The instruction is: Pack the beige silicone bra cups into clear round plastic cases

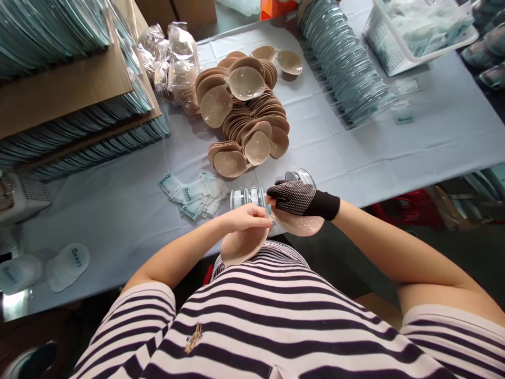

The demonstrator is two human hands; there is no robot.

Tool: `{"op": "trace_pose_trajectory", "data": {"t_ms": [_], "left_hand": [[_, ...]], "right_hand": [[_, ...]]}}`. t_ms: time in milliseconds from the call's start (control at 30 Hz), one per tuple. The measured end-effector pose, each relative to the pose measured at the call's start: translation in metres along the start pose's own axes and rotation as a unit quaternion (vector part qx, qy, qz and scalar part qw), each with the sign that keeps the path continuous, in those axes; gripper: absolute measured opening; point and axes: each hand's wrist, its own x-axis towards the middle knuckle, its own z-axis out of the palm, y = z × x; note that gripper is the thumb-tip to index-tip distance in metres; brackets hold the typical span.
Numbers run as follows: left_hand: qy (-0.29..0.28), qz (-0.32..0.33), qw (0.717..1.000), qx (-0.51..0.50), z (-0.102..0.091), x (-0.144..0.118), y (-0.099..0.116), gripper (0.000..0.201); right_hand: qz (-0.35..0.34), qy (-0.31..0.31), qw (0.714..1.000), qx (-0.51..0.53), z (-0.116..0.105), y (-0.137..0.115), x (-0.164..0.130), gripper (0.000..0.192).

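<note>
Left hand (246, 216), bare, is pinching the top edge of the left cup (240, 247); fingers pressed together on it. Right hand (294, 197), in a dotted dark glove, is gripping the right cup (300, 225) from above, fingers closed over its rim. Both cups are hanging just off the near table edge (355, 197), above the striped shirt (276, 305), meeting where the hands touch.

White basket (389, 50), far right, is holding clear-wrapped packs. Cardboard box (59, 89), far left, is carrying stacked teal packs. Clear shells (252, 197) are standing at the edge just behind the hands.

Loose cup pile (244, 116) is sitting mid-table; sachets (193, 197) are lying near the edge, left of the hands. Bare cloth is showing right of the pile.
</note>
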Motion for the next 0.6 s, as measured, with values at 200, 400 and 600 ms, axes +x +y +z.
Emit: {"op": "trace_pose_trajectory", "data": {"t_ms": [200, 400, 600], "left_hand": [[0.015, 0.057, 0.993, 0.099, -0.003, -0.007, 0.018, 0.036], [-0.019, 0.140, 0.989, -0.053, 0.001, 0.000, 0.006, 0.038], [-0.031, -0.095, 0.984, -0.148, -0.017, -0.012, -0.054, 0.055]], "right_hand": [[-0.031, -0.116, 0.965, 0.233, 0.005, -0.003, -0.008, 0.025], [-0.096, -0.095, 0.951, 0.277, 0.003, -0.006, -0.006, 0.028], [-0.170, -0.095, 0.977, 0.085, -0.034, -0.004, 0.008, 0.026]]}}
